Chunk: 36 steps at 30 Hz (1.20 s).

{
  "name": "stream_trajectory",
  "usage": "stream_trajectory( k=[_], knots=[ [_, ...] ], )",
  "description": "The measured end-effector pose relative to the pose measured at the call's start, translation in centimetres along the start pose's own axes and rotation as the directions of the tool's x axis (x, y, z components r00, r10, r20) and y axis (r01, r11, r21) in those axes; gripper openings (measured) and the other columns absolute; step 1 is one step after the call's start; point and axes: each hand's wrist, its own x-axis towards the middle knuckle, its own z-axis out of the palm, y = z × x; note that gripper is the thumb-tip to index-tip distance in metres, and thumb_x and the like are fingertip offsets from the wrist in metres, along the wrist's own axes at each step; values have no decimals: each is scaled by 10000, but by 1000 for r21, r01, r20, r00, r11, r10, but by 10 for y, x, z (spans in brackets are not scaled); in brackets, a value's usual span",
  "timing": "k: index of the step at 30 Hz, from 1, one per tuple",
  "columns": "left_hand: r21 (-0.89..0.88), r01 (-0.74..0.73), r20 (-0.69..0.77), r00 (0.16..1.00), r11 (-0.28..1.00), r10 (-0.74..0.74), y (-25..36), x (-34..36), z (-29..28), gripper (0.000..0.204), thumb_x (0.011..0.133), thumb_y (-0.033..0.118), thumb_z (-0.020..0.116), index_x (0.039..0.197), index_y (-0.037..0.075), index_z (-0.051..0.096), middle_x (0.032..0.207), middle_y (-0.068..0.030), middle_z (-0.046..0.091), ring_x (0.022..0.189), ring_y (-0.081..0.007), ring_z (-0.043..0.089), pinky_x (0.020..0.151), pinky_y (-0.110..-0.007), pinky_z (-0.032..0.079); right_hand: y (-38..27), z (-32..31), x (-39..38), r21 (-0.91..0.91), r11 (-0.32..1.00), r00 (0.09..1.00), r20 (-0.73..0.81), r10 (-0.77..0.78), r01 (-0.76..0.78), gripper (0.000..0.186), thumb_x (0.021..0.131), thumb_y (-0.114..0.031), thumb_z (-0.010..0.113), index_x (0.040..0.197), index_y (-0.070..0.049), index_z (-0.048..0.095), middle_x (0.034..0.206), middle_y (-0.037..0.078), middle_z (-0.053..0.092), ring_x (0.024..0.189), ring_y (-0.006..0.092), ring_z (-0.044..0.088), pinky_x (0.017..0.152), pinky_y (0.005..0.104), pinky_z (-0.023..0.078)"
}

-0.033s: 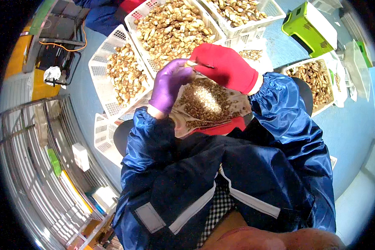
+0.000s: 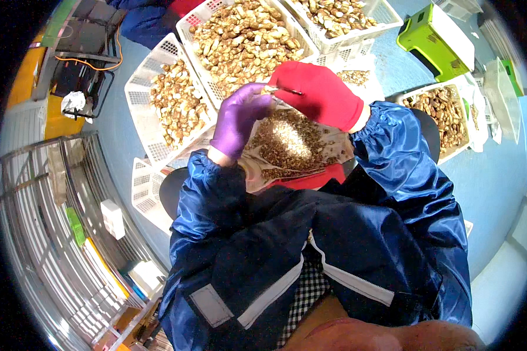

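My left hand (image 2: 240, 117), in a purple glove, is closed around a small pale mushroom (image 2: 267, 90); most of it is hidden by the fingers. Opposite it, my right hand (image 2: 319, 93) in a red glove is closed on a small knife (image 2: 290, 91). Its thin blade points left and meets the mushroom or lies right beside it; I cannot tell which. Below both hands a cloth (image 2: 334, 149) is spread over my lap, heaped with brown and whitish trimmings (image 2: 287, 143).
White perforated crates of brown-and-cream mushrooms stand ahead: one at the left (image 2: 140, 99), a large one in the middle (image 2: 184, 29), another at the far right (image 2: 386, 20). A crate (image 2: 445, 155) of darker mushrooms and a green-and-white stool (image 2: 439, 44) are on the right.
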Motion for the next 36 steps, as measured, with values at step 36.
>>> stream_trajectory(
  k=[36],
  knots=[
    [728, -605, 226, 655, 322, 721, 15, 12, -24, 409, 716, 17, 702, 1107, 123, 646, 1055, -84, 651, 976, -286, 585, 870, -377, 449, 2, -7, 13, 694, 385, 752, 350, 558, -609, 226, 859, -112, 668, 1050, 10, 663, 913, 40, 674, 861, 114, 616, 828, 258, 474]
  ],
)
